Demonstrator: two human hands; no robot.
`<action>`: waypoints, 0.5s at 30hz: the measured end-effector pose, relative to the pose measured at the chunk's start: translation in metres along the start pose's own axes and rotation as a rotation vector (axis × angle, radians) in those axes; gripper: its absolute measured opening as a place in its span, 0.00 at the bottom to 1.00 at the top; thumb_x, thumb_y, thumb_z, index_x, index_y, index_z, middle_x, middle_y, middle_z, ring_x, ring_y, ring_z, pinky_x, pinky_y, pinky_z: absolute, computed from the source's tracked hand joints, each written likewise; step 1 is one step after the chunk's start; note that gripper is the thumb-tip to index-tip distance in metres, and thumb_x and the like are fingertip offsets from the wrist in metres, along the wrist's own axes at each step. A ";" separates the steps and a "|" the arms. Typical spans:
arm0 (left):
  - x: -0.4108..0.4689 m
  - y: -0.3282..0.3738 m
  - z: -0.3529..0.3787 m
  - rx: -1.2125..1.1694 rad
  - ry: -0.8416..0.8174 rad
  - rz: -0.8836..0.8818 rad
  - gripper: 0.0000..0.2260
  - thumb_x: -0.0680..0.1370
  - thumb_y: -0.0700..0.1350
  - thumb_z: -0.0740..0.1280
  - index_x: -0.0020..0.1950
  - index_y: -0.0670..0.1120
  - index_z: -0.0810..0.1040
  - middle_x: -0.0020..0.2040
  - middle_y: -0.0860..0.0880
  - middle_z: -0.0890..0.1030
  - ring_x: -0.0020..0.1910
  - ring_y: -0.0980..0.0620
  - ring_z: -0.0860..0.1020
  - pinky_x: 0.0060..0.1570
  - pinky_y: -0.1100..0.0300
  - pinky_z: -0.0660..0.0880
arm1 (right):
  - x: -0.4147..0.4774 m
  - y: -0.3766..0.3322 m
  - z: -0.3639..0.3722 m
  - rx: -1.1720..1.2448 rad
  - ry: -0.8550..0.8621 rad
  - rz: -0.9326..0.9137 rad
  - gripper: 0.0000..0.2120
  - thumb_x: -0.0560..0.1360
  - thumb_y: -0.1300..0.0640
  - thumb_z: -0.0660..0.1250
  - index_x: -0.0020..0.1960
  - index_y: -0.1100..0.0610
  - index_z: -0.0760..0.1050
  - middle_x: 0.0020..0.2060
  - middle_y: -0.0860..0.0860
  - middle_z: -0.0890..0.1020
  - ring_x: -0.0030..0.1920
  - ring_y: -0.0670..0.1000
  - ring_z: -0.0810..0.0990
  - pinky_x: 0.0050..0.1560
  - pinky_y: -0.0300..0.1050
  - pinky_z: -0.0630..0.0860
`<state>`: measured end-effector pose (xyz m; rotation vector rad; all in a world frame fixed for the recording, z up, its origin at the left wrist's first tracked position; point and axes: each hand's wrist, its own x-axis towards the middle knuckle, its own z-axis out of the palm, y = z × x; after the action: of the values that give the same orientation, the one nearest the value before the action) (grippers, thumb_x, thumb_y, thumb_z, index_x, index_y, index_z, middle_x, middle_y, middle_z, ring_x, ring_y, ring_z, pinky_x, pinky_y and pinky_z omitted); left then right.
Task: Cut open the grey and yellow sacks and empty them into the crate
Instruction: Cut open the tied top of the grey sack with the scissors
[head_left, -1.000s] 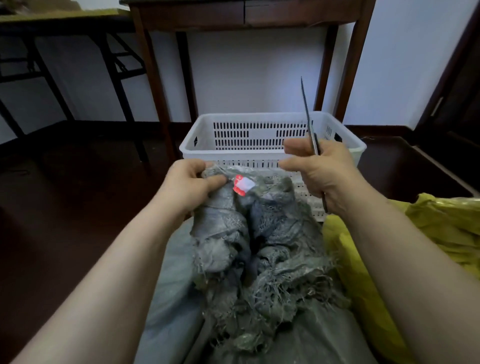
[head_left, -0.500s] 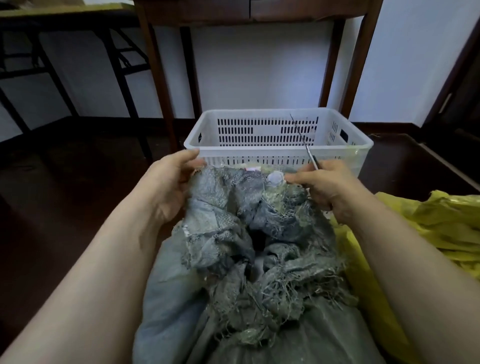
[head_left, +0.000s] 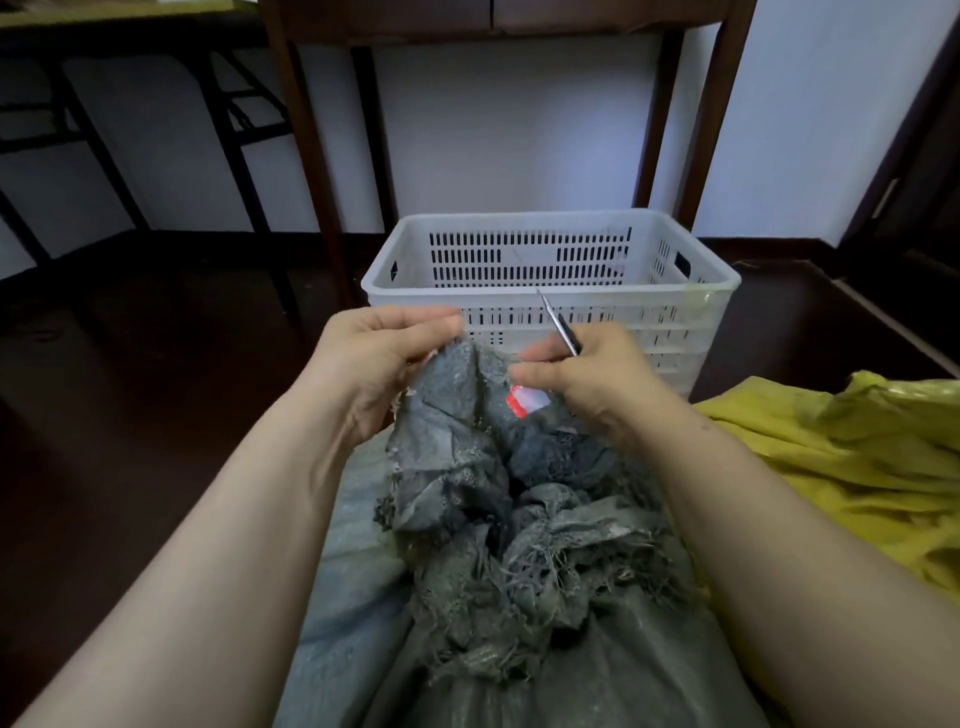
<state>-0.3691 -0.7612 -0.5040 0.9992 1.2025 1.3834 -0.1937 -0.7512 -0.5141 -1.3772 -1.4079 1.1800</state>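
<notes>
Dark floor (head_left: 130, 415); left hand (head_left: 379, 364) fingers pinch grey sack (head_left: 457, 467), right hand (head_left: 587, 374) scissors (head_left: 563, 330).

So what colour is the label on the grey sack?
The label is red and white, head view.

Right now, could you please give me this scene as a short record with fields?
Left hand: grips the bunched top edge of the grey sack
Right hand: holds a metal blade, tip pointing up toward the crate
Grey sack: frayed mouth, lying between the forearms, in front of the crate
Label: red and white, on the grey sack under the right hand
Yellow sack: beside the grey sack on the right, untouched
Crate: white, slotted, upright; its floor is hidden
Behind: wooden table
</notes>
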 end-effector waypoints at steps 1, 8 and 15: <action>0.002 -0.002 -0.001 -0.017 0.052 0.000 0.05 0.67 0.34 0.74 0.42 0.39 0.83 0.38 0.42 0.85 0.35 0.51 0.82 0.32 0.64 0.78 | 0.001 -0.001 0.000 0.016 0.015 -0.010 0.08 0.67 0.66 0.75 0.36 0.59 0.77 0.35 0.54 0.81 0.32 0.53 0.79 0.33 0.48 0.79; 0.013 -0.014 -0.004 -0.234 0.278 -0.070 0.04 0.71 0.32 0.71 0.44 0.37 0.80 0.31 0.46 0.83 0.29 0.53 0.82 0.30 0.65 0.77 | -0.001 -0.006 0.003 0.055 0.032 -0.060 0.08 0.67 0.67 0.75 0.34 0.60 0.77 0.33 0.53 0.81 0.28 0.47 0.78 0.25 0.40 0.75; 0.023 -0.029 -0.010 -0.337 0.365 -0.163 0.05 0.70 0.30 0.71 0.44 0.35 0.80 0.34 0.44 0.83 0.31 0.51 0.81 0.32 0.61 0.80 | -0.008 -0.011 0.007 0.007 0.017 -0.064 0.11 0.64 0.68 0.77 0.31 0.59 0.76 0.32 0.52 0.82 0.29 0.48 0.79 0.33 0.44 0.76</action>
<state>-0.3771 -0.7404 -0.5353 0.4152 1.2261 1.6132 -0.2024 -0.7597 -0.5042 -1.3252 -1.4241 1.1284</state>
